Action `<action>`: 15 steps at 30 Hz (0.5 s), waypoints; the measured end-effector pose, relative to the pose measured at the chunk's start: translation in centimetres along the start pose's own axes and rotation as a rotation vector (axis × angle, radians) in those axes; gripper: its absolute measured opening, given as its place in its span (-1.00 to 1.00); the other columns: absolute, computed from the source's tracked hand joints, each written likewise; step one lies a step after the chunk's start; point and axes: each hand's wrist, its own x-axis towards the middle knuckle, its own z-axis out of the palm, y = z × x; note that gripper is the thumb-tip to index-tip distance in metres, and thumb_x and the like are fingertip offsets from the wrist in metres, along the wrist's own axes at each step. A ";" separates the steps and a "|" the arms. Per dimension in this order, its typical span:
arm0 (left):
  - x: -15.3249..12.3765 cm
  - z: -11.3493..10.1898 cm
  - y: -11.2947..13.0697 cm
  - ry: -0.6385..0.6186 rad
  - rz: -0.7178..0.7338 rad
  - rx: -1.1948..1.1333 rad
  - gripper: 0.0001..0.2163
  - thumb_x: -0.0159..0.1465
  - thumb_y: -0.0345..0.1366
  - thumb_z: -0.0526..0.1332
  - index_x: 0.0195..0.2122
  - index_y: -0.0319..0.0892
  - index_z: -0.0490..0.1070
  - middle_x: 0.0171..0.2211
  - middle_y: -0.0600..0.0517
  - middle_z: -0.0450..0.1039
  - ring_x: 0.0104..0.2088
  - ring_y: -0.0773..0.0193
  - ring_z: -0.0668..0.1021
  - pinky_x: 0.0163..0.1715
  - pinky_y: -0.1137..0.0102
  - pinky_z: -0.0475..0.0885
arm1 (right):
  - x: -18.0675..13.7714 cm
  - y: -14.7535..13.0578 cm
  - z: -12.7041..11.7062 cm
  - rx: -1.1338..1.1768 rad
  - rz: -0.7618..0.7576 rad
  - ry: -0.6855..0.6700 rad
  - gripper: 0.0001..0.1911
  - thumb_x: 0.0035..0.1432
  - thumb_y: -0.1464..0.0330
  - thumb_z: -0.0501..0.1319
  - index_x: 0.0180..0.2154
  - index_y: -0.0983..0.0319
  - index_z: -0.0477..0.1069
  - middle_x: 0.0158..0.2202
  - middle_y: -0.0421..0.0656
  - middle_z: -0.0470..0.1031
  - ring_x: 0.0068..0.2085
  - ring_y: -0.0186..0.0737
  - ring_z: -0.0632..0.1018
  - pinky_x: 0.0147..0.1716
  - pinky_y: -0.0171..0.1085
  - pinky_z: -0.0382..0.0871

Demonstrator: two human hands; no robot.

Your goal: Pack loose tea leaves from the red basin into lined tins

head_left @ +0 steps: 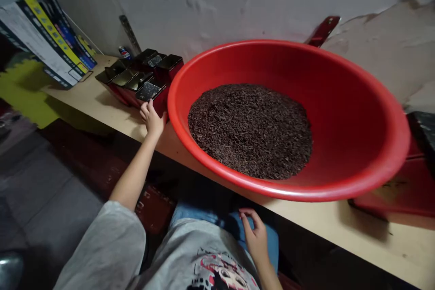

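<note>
The left grip (152,120) touched a black-topped red box (149,90) beside a red basin (350,113) on the worktop (401,249); whether clasping, I couldn't tell. The right grip (254,235), empty, hung loosely open near the lap (272,244).

The left arm (136,170) stretches forward and outward from the body, its bare forearm slanting up to a slightly bent wrist (155,133). The left hand (152,120) shows its back, fingers bent and pointing away, thumb set apart on the inner side. The right hand (253,233) hangs low over the lap, close to the torso, fingers loosely curled, thumb and forefinger tips close together around a small gap. The right forearm (268,274) rises from the bottom edge of view.
</note>
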 end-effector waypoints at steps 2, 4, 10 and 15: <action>2.1 0.2 -0.2 0.005 0.068 0.090 -0.38 0.14 -0.32 0.18 0.21 -0.37 0.04 0.23 -0.29 0.02 0.23 -0.09 0.09 0.22 0.08 -0.06 | 0.5 -0.3 0.0 0.017 0.034 0.014 -0.67 -0.01 0.11 0.16 -0.44 0.24 0.47 -0.45 -0.08 0.52 -0.35 -0.10 0.54 -0.29 -0.16 0.45; 4.0 0.3 -0.7 -0.047 0.148 0.169 -0.45 0.15 -0.33 0.16 0.16 -0.41 0.12 0.17 -0.32 0.15 0.22 -0.06 0.12 0.23 0.08 -0.15 | 1.0 -0.4 -0.2 0.036 0.059 0.042 -0.67 -0.04 0.09 0.17 -0.43 0.23 0.47 -0.44 -0.08 0.53 -0.35 -0.07 0.55 -0.27 -0.14 0.45; 5.0 0.1 -1.8 -0.153 0.231 0.339 -0.73 0.13 -0.36 0.15 -0.14 -0.36 0.37 -0.23 -0.22 0.46 -0.07 0.02 0.40 0.16 0.17 0.00 | 1.8 -0.5 -1.0 0.061 0.102 0.086 -0.64 -0.11 0.07 0.19 -0.42 0.23 0.46 -0.45 -0.08 0.52 -0.36 -0.05 0.55 -0.27 -0.09 0.45; -0.5 -2.5 -1.8 -0.085 0.354 0.297 -0.93 0.14 -0.39 0.10 -0.41 -0.16 0.36 -0.39 -0.08 0.45 -0.19 0.04 0.41 0.10 0.11 0.06 | 1.9 -1.5 -1.9 0.065 0.131 0.054 -0.62 -0.12 0.06 0.19 -0.41 0.25 0.45 -0.42 -0.07 0.52 -0.35 -0.07 0.55 -0.25 -0.10 0.43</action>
